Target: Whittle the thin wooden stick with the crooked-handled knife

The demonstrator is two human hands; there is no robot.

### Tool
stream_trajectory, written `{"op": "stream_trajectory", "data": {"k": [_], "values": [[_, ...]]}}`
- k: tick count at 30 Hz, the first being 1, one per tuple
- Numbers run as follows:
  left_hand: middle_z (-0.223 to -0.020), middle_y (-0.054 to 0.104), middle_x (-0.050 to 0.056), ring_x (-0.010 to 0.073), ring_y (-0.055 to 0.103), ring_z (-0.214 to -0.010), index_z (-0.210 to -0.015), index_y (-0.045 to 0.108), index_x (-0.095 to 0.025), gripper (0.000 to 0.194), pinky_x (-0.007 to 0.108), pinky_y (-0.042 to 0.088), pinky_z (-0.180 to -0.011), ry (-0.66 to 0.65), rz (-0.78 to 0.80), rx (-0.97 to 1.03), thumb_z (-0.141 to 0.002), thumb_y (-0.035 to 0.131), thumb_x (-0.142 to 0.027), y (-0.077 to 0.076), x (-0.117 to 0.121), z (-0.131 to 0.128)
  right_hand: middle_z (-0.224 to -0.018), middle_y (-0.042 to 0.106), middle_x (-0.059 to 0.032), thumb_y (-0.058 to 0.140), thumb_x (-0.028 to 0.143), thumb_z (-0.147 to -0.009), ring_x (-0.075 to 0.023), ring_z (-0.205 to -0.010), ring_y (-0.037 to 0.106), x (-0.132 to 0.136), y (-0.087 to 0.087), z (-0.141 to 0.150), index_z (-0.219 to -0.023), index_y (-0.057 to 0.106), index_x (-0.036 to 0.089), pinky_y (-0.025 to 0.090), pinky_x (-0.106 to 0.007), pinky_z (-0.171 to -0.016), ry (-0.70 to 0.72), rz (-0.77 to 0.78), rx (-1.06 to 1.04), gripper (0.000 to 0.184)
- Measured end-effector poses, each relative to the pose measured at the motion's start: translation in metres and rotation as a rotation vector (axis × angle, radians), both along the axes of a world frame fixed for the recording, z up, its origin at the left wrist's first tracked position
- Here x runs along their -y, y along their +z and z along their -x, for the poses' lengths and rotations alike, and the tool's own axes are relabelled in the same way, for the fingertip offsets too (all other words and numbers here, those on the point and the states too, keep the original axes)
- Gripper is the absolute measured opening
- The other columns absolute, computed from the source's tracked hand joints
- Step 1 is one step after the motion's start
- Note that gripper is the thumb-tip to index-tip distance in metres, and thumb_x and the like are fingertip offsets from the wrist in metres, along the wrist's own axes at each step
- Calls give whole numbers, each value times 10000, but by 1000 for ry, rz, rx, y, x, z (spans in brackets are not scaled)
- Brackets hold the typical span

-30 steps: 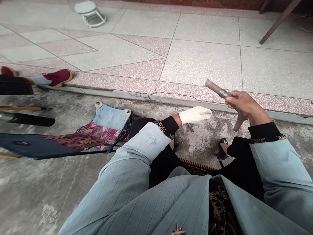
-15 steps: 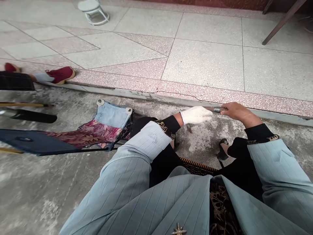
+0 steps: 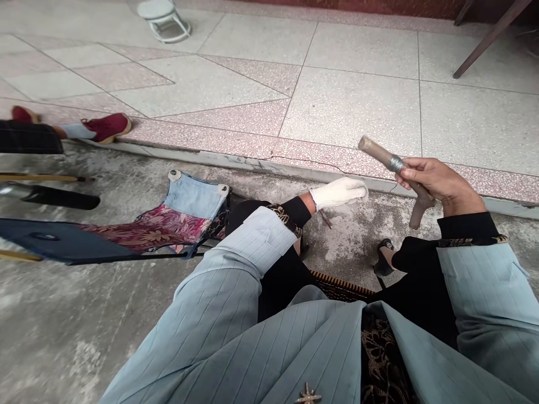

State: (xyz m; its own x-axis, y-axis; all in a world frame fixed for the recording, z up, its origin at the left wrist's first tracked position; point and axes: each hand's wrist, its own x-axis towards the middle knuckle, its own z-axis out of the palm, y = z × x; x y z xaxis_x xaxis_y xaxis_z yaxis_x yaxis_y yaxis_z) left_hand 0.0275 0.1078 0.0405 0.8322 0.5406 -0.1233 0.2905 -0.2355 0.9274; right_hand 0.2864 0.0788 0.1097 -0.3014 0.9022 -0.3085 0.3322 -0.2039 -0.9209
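My right hand [image 3: 435, 182] is closed round a brown wooden stick [image 3: 376, 150] with silvery wire wound about its middle. The stick's round end tilts up and to the left; a crooked, darker end [image 3: 416, 216] shows below my palm. My left hand [image 3: 339, 193], in a white knitted glove, has its fingers curled together over the ground, apart from the stick. A pale greyish edge [image 3: 364, 192] shows at its fingertips, too unclear to name. Just under the glove is a thin reddish-brown piece [image 3: 325, 219]; whether the hand holds it I cannot tell.
A raised tiled step [image 3: 353, 101] runs along the front. On the left stand a folding chair [image 3: 185, 205] with denim and flowered cloth, and a person's red shoe [image 3: 110, 127] on the step's edge. A white stool [image 3: 168, 22] is farther back; a dark leg [image 3: 490, 42] stands at upper right.
My right hand has drawn the stick out of my gloved left hand, moving slightly right and tilting its free end up. The left hand has stayed nearly in place.
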Motion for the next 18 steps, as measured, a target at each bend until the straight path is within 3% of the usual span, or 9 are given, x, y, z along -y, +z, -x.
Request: {"op": "stream_trajectory", "data": {"k": [2,4,8,13,16,18], "values": [[-780,627,17,75,455,-576,-899,676,-135,362,221,366,-578,-62,14,0,-939,444,-410,-3,2,-3,-735,588,-17,718,444,-784,-115,-630,495,-3,-7,-2,-801,670,172,417,-271,-618,-92,-27,40,276],[-750,616,4,88,477,-611,-865,678,-145,340,225,363,-603,-124,-69,-9,-926,458,-397,-4,4,-6,-729,590,-21,702,431,-793,-125,-632,506,-7,-18,-2,-800,667,172,418,-282,-624,-128,-40,160,261],[-751,625,14,114,503,-652,-854,674,-144,324,243,354,-634,-177,-277,-74,-930,440,-354,-4,5,-10,-761,638,-41,660,386,-811,-176,-689,558,-15,-37,5,-957,716,184,409,-314,-647,-79,-51,582,256],[-770,647,27,135,539,-689,-865,667,-157,301,248,343,-643,-172,-443,-188,-941,435,-333,-2,2,-6,-902,688,-78,607,379,-829,-237,-827,604,-14,-42,16,-1006,730,203,401,-319,-668,213,-48,897,279],[-714,628,7,131,518,-622,-870,663,-177,300,259,304,-595,-168,-479,-260,-948,431,-350,2,-2,-1,-878,688,-70,605,364,-822,-229,-806,605,-10,-42,19,-949,733,200,395,-312,-659,422,31,875,244],[-715,628,5,128,515,-616,-874,665,-179,279,264,295,-594,-162,-495,-279,-943,443,-333,7,-6,2,-856,686,-53,615,360,-815,-212,-789,598,-8,-41,20,-951,740,200,400,-306,-668,548,79,751,244]]}}
